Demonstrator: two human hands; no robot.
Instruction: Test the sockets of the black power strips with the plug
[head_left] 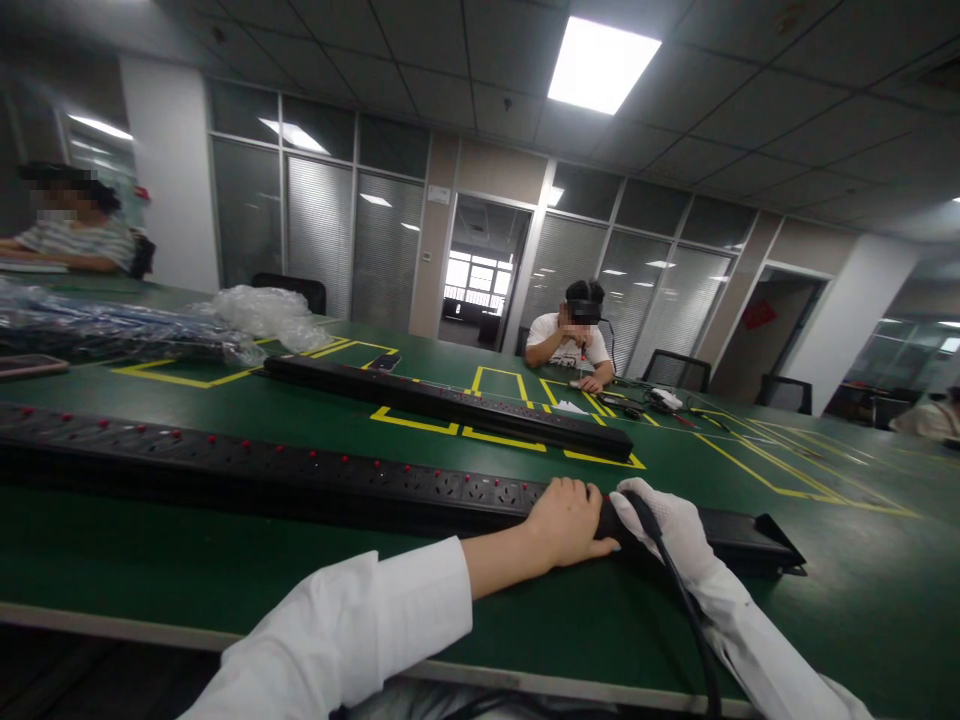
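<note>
A long black power strip with a row of sockets and red lights lies across the near part of the green table. My bare left hand is closed over the strip right of its middle, fingers on the far side and thumb on the near side. Beside it, my right hand in a white glove grips the end of a black power cable against the strip. The cable's plug is hidden by that hand, so I cannot tell whether it sits in a socket. From there the cable runs down toward the table's near edge.
Behind lies a second black power strip, with a phone beyond it. Clear plastic wrapping piles up at left. Yellow tape outlines mark the table. A person sits opposite, near cables; another person sits far left.
</note>
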